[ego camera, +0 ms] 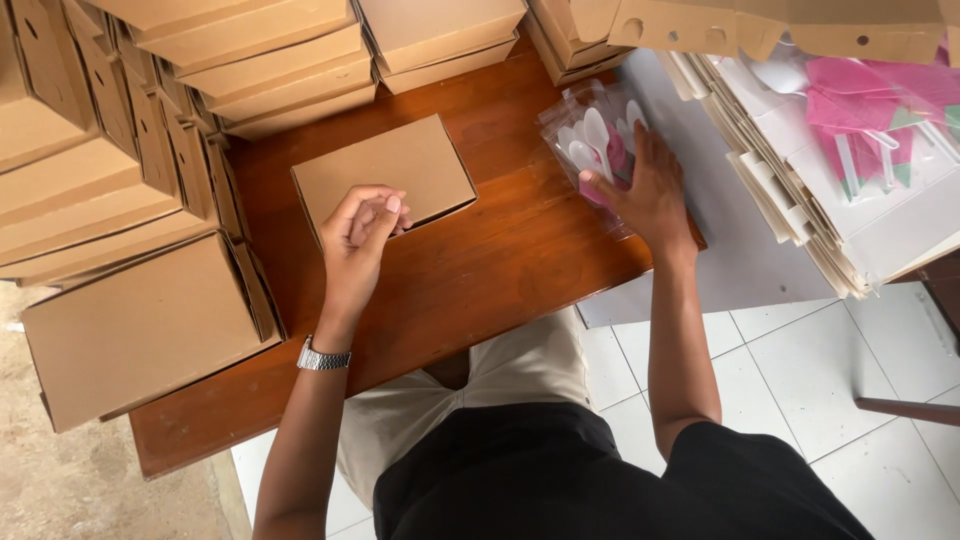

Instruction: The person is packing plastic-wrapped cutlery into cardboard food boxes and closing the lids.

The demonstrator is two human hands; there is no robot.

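At the desk's [480,260] right edge: clear packets of white plastic spoons [598,135], pink inserts, under flat open right hand [650,195]; left hand [362,228] curled loosely, empty, over closed brown cardboard box [385,170].

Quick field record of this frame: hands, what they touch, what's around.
left hand: fingers curled, above closed box, holds nothing visible
right hand: flat on spoon packets
packets: clear plastic, white spoons, pink inside
surface: wooden table
left side: stacked brown boxes
right side: pile of flat box blanks
wrist: metal watch
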